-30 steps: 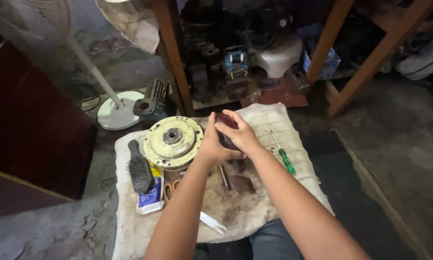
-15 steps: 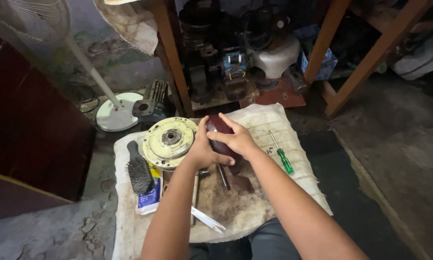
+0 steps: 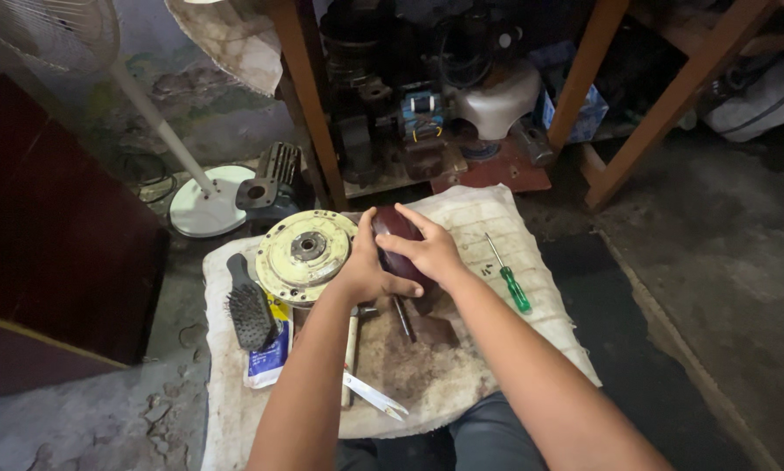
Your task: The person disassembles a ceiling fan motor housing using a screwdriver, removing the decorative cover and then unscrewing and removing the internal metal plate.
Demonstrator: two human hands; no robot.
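**Two hands closed on a dark rounded part beside a yellowish motor disc**

Both hands gripped one thing, a dark reddish-brown rounded part (image 3: 390, 228), held just to the right of the pale yellow motor disc (image 3: 306, 255) that lay flat on the white cloth (image 3: 497, 218). The left hand (image 3: 363, 275) was curled around the part from its near left side, thumb raised along the edge closest to the disc and fingers folded shut beneath. The right hand (image 3: 427, 251) lay over the part from the right, fingers bent down across its top and pressing on it; neither hand stood open. Only the upper left portion of the part showed between the two hands, so its full outline could not be made out. What did show ran lengthwise away from the person, its rounded far end pointing toward the wooden post (image 3: 309, 96) behind the disc.

Below the hands, nearer the person than the disc, a thin metal rod (image 3: 402, 317) lay on the stained cloth beside a pale-handled tool (image 3: 350, 353) and a pair of tweezers (image 3: 373, 394). A black brush (image 3: 249, 307) lay left of the disc, touching a blue and white packet (image 3: 267, 359). A green-handled screwdriver (image 3: 508, 277) lay well to the right of the disc, clear of both hands.
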